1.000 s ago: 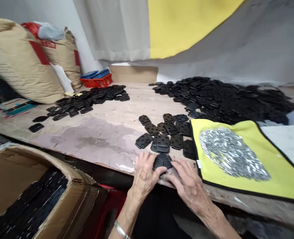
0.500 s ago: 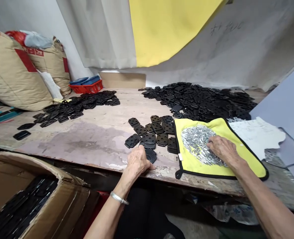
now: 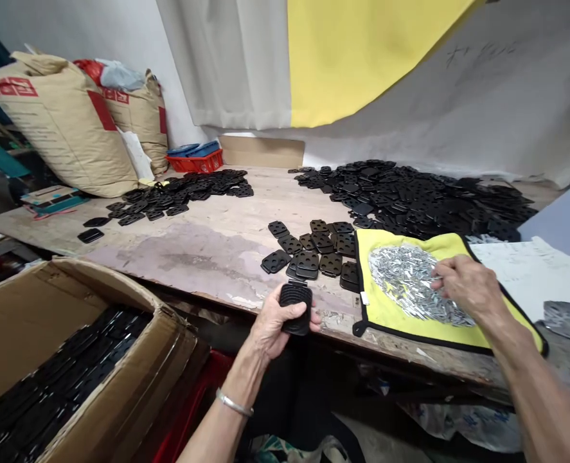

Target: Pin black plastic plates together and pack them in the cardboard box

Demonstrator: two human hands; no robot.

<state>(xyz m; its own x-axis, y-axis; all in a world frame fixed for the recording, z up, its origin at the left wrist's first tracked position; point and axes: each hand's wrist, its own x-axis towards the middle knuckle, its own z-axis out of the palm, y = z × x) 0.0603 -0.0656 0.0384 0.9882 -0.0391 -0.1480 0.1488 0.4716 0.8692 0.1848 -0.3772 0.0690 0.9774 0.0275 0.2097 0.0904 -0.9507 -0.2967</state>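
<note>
My left hand (image 3: 274,325) is closed around a black ribbed plate (image 3: 297,296), thumb on its curved grooves, at the table's front edge. Just beyond it lie several loose black plates (image 3: 307,262) with round holes showing. Over a pile of small silvery metal pins (image 3: 400,276), my right hand (image 3: 468,283) has its fingertips pinched together; whether a pin sits between them is too small to tell. The pins rest on a yellow cloth (image 3: 381,321) with black edging.
A large heap of black plates (image 3: 400,193) lies at the back right, a smaller heap (image 3: 188,193) at the back left. An open cardboard box (image 3: 121,379) with more plates stands at lower left. Paper sacks (image 3: 72,122) and a red basket (image 3: 195,162) stand behind.
My left hand has lifted the ribbed plate off the table and turned it upright in its grip. My right hand has risen slightly from the pins, fingers pinched. The view has swung left.
</note>
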